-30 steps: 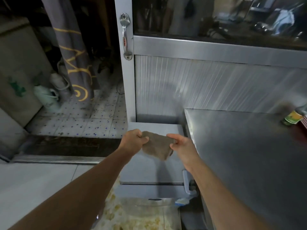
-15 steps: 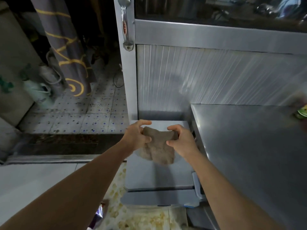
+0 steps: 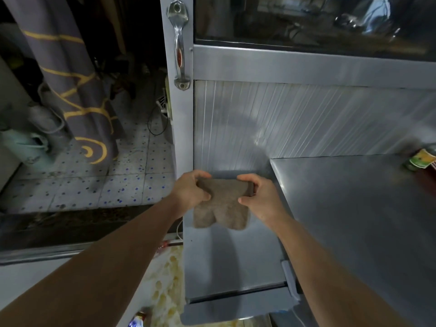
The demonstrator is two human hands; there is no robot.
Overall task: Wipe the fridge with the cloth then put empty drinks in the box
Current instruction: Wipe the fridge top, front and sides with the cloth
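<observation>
A brown cloth (image 3: 221,208) hangs in the air in front of me, folded over at its top edge. My left hand (image 3: 190,188) pinches its top left corner and my right hand (image 3: 258,197) pinches its top right corner. Below the cloth is the flat grey top of the small fridge (image 3: 233,260), with a handle on its right side. A drink can (image 3: 421,158) with a green and yellow label lies at the far right on the steel counter (image 3: 354,220). No box is in view.
A metal cabinet door (image 3: 295,119) with a chrome handle (image 3: 180,43) rises behind the fridge. A rolled grey and yellow mat (image 3: 77,95) and a pale green jug (image 3: 26,145) stand on the tiled floor at left. A small bottle (image 3: 138,320) lies on the floor below.
Both hands have spread the cloth and folded its top edge over, so it hangs wider and flatter. The view has tilted down and closer to the fridge.
</observation>
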